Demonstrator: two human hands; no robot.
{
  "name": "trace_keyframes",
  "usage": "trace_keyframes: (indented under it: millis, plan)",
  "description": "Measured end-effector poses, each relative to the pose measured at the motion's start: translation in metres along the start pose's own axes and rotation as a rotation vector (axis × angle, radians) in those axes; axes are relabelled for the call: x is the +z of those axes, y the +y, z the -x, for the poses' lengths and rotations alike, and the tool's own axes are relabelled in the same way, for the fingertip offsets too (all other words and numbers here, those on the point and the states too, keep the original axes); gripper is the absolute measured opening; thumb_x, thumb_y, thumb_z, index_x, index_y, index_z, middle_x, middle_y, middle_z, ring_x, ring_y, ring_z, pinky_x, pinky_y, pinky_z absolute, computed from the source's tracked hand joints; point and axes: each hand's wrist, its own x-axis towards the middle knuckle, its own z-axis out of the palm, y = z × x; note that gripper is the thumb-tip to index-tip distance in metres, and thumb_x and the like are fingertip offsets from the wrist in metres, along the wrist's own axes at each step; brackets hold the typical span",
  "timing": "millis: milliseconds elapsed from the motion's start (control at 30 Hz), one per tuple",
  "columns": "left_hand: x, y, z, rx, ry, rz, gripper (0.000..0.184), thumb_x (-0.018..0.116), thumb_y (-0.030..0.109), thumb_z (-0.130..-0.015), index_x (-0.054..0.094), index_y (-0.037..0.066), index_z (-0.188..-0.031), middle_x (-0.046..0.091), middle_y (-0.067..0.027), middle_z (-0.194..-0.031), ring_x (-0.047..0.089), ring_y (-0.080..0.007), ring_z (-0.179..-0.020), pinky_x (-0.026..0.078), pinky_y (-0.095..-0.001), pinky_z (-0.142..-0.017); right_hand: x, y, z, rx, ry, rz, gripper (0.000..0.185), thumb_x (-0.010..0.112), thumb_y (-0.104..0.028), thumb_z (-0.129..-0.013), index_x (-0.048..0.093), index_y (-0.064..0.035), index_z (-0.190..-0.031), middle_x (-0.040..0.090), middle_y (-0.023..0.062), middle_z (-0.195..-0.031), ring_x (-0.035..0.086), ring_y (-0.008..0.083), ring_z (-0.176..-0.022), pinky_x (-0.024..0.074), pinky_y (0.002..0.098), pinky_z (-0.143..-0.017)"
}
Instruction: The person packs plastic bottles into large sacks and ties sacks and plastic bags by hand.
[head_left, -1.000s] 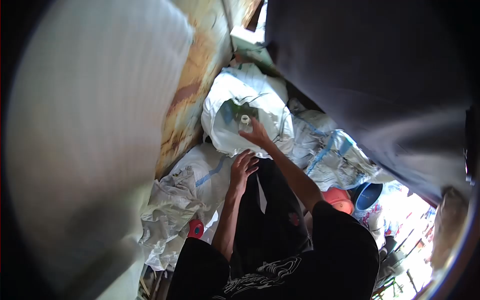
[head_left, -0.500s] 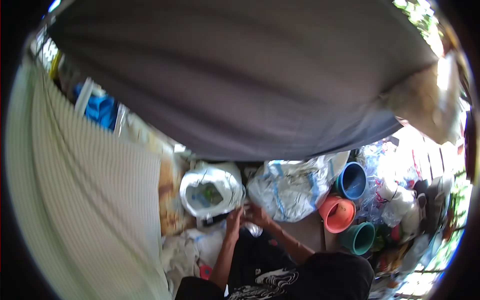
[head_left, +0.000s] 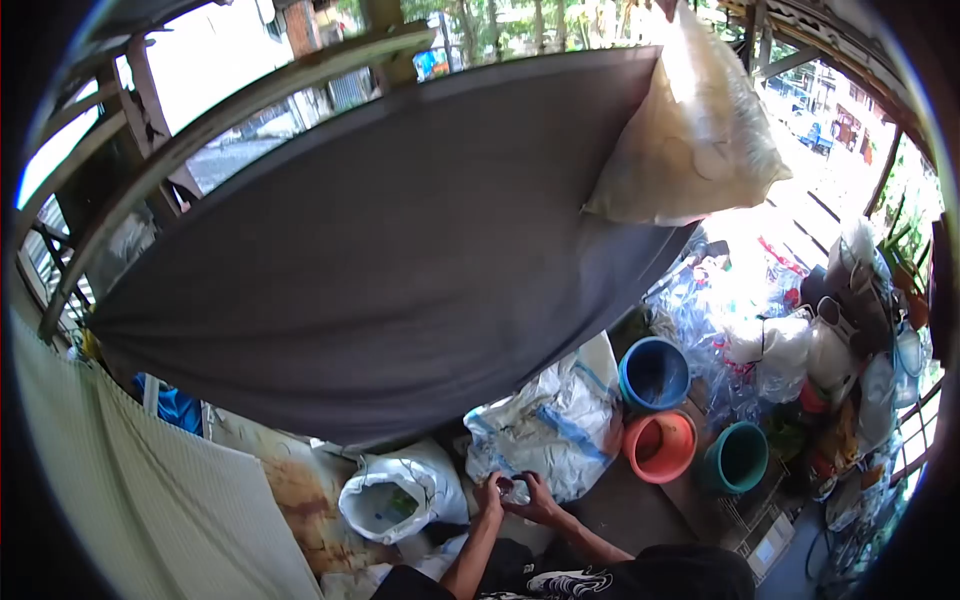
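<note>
The clear held piece (head_left: 515, 494) shines like plastic; the blue-striped sack (head_left: 560, 415) looks woven and crinkled, the teal bucket (head_left: 738, 458) smooth plastic, the dark sheet (head_left: 400, 270) matt cloth, the wall panel (head_left: 305, 505) rough (rusty metal, I'd say).

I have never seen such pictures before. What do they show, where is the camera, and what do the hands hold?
There is no machine here: a person works with a bare left hand and right hand. Every picture comes from one camera worn on the head, looking forward and down. Between the fingers of both hands is a small clear object; it is too small here to name surely. On the floor around them, an open white sack is to the left, a blue-striped sack lies just beyond, and blue, orange and green buckets are to the right. A large dark cloth fills the middle.
</note>
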Motion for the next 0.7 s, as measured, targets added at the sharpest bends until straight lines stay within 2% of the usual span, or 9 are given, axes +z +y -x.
trace_keyframes:
  millis: [33, 133, 233, 300, 367, 400, 500, 633, 700]
  plan:
    - [0.012, 0.003, 0.001, 0.026, -0.007, 0.0, 0.021, 0.069, 0.024, -0.076, 0.065, 0.003, -0.075, 0.064, -0.0098, -0.072, 0.062, -0.0213, -0.061, 0.051, -0.0341, -0.058, -0.019, 0.005, 0.0, -0.018, 0.02, -0.006, 0.078, 0.085, -0.037, -0.067, 0.048, -0.0034, -0.126, 0.053, 0.0213, -0.123, 0.054, 0.0313, -0.114, 0.0453, 0.0405, -0.095]
    - [0.033, -0.004, -0.005, -0.147, -0.095, 0.425, 0.023, 0.065, 0.021, -0.078, 0.052, 0.005, -0.069, 0.059, -0.0121, -0.065, 0.062, -0.027, -0.057, 0.054, -0.0428, -0.05, -0.055, 0.02, 0.007, 0.084, -0.333, -0.24, 0.085, 0.083, -0.035, -0.067, 0.043, -0.0016, -0.134, 0.048, 0.0239, -0.128, 0.05, 0.0362, -0.118, 0.044, 0.0408, -0.098]
    - [0.047, -0.013, 0.005, -0.062, -0.116, 0.337, 0.022, 0.066, 0.022, -0.079, 0.055, 0.005, -0.071, 0.06, -0.0117, -0.067, 0.062, -0.0266, -0.055, 0.054, -0.0424, -0.05, -0.056, 0.044, 0.019, -0.033, -0.331, -0.227, 0.086, 0.082, -0.036, -0.068, 0.041, -0.0001, -0.135, 0.048, 0.0256, -0.128, 0.051, 0.0354, -0.118, 0.0447, 0.0398, -0.097]
    - [0.073, 0.028, 0.076, -0.001, -0.108, 0.282, 0.025, 0.065, 0.028, -0.08, 0.059, 0.005, -0.073, 0.061, -0.0101, -0.068, 0.062, -0.0235, -0.058, 0.053, -0.0391, -0.054, -0.067, 0.041, 0.024, 0.003, -0.321, -0.185, 0.087, 0.082, -0.034, -0.069, 0.038, 0.0009, -0.136, 0.052, 0.0263, -0.124, 0.055, 0.0355, -0.113, 0.0464, 0.0401, -0.093]
    - [0.084, 0.021, 0.079, 0.146, -0.058, 0.107, 0.027, 0.064, 0.027, -0.083, 0.057, 0.003, -0.071, 0.058, -0.0103, -0.06, 0.06, -0.0247, -0.049, 0.051, -0.037, -0.05, -0.067, 0.053, 0.035, 0.125, -0.37, -0.249, 0.088, 0.081, -0.034, -0.07, 0.035, 0.0006, -0.137, 0.056, 0.0257, -0.117, 0.058, 0.0379, -0.108, 0.0477, 0.0421, -0.089]
    - [0.09, 0.017, 0.079, 0.225, -0.05, 0.046, 0.029, 0.063, 0.026, -0.084, 0.056, 0.002, -0.07, 0.057, -0.0104, -0.057, 0.06, -0.0251, -0.046, 0.051, -0.0365, -0.048, -0.075, 0.052, 0.034, 0.023, -0.288, -0.225, 0.079, 0.078, -0.033, -0.073, 0.037, 0.0003, -0.132, 0.059, 0.0248, -0.111, 0.06, 0.0398, -0.103, 0.0484, 0.0434, -0.085]
    - [0.111, 0.007, 0.086, 0.201, -0.059, 0.144, 0.028, 0.063, 0.027, -0.083, 0.057, 0.004, -0.069, 0.058, -0.0088, -0.059, 0.059, -0.0228, -0.047, 0.049, -0.0353, -0.048, -0.112, 0.045, 0.034, 0.266, -0.428, -0.102, 0.075, 0.077, -0.034, -0.071, 0.039, -0.0002, -0.127, 0.06, 0.0252, -0.107, 0.061, 0.042, -0.1, 0.0492, 0.0452, -0.082]
    - [0.13, -0.042, 0.043, 0.156, -0.11, 0.171, 0.029, 0.063, 0.03, -0.084, 0.059, 0.004, -0.07, 0.06, -0.0073, -0.062, 0.061, -0.0195, -0.054, 0.049, -0.0321, -0.053, -0.126, 0.061, 0.035, 0.329, -0.313, -0.013, 0.077, 0.078, -0.043, -0.066, 0.043, -0.0003, -0.119, 0.062, 0.0298, -0.105, 0.06, 0.045, -0.102, 0.0487, 0.0493, -0.084]
    - [0.139, -0.048, 0.041, 0.139, -0.14, 0.081, 0.032, 0.063, 0.033, -0.084, 0.06, 0.003, -0.072, 0.062, -0.0065, -0.068, 0.062, -0.0172, -0.064, 0.049, -0.0302, -0.06, -0.141, 0.058, 0.035, 0.363, -0.309, -0.013, 0.071, 0.076, -0.037, -0.065, 0.046, -0.0017, -0.119, 0.063, 0.0249, -0.1, 0.062, 0.0417, -0.097, 0.0498, 0.0488, -0.079]
